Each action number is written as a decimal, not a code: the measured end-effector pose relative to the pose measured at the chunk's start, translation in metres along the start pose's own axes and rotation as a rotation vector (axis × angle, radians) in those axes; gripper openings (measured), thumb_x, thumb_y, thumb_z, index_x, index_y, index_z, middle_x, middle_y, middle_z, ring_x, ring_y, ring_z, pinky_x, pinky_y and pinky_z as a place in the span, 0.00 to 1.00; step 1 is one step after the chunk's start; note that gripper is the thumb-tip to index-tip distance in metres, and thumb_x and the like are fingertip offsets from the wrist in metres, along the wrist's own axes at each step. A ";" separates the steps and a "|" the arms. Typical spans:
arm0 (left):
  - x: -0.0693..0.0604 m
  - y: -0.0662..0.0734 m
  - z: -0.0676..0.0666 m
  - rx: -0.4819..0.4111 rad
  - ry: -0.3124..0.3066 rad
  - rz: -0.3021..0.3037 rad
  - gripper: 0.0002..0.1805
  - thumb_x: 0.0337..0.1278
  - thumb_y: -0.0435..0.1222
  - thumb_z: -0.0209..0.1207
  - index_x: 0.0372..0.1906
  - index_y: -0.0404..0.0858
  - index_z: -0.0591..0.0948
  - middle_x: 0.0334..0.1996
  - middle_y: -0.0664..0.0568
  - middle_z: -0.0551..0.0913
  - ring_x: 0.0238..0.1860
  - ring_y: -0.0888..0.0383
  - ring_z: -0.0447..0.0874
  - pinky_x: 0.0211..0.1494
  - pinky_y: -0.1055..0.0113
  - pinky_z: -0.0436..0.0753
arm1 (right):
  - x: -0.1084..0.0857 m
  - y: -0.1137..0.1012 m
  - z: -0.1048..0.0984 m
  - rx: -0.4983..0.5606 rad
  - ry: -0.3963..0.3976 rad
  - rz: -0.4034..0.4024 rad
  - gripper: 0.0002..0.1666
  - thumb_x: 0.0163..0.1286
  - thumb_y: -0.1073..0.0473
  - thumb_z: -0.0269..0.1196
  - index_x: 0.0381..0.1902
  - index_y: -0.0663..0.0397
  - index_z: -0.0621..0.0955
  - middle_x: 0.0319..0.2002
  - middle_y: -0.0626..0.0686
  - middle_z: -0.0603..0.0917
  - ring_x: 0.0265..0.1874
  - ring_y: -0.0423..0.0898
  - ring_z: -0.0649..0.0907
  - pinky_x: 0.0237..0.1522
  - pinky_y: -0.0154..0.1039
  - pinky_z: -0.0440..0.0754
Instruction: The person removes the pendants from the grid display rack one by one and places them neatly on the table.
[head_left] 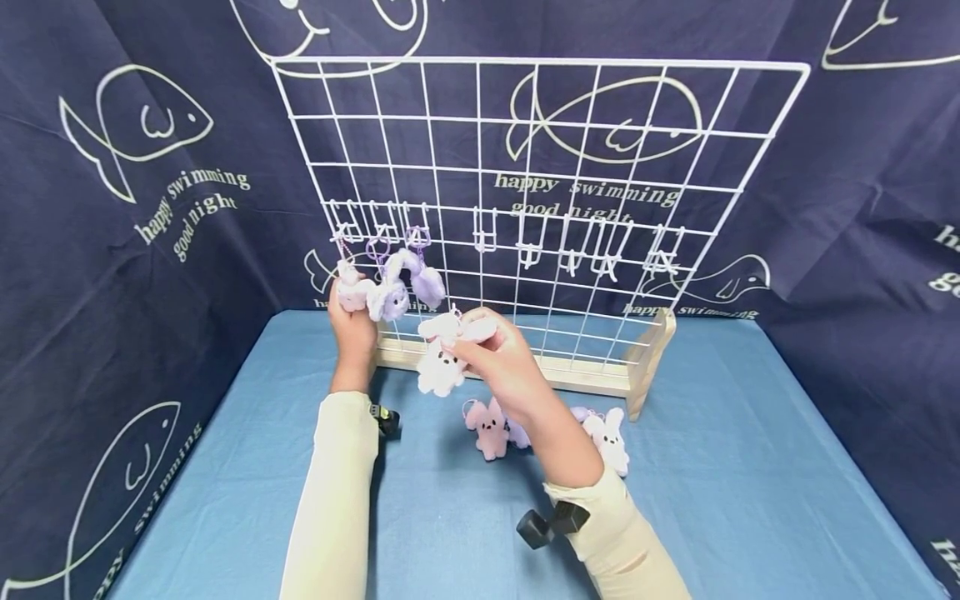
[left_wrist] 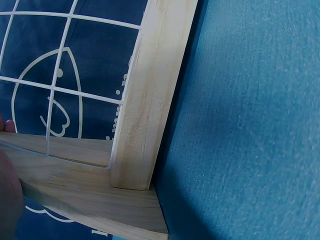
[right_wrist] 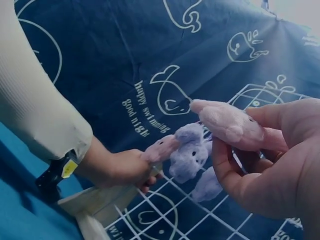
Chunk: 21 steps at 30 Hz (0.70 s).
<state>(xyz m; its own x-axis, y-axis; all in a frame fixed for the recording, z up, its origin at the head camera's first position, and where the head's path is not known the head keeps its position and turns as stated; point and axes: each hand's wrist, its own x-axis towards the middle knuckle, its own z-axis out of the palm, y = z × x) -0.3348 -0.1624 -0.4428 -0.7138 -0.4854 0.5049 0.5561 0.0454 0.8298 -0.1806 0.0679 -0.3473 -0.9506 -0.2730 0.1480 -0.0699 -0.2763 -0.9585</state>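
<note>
My right arm (head_left: 562, 433) slants up from lower right, right hand (head_left: 495, 346) pinching a pale plush rabbit (head_left: 441, 371) near frame centre. My left arm (head_left: 333, 483) extends upward at centre-left, left hand (head_left: 352, 337) by a hanging pink plush (head_left: 351, 287); I cannot tell whether it grips.

Dark navy cloth (head_left: 247, 287) hangs behind the table (head_left: 442, 525) and along both sides, softly creased, with pale outlined fish (head_left: 156, 122) and lettering (head_left: 206, 179) reading "happy swimming good night". The tabletop is plain blue; bright light (right_wrist: 306, 20) washes the right-wrist view's upper right corner.
</note>
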 end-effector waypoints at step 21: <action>-0.011 0.031 0.004 0.010 0.003 -0.026 0.16 0.70 0.28 0.58 0.52 0.17 0.77 0.37 0.65 0.79 0.44 0.67 0.75 0.55 0.73 0.72 | 0.018 0.031 -0.023 -0.432 -0.342 0.131 0.21 0.68 0.69 0.68 0.58 0.63 0.79 0.31 0.48 0.85 0.25 0.39 0.84 0.31 0.36 0.84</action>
<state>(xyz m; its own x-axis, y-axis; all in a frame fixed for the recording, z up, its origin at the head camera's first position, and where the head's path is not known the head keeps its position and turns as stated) -0.3115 -0.1520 -0.4211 -0.7269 -0.4892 0.4821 0.5329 0.0410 0.8452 -0.2069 0.0762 -0.3795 -0.8127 -0.5823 0.0225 -0.1437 0.1627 -0.9762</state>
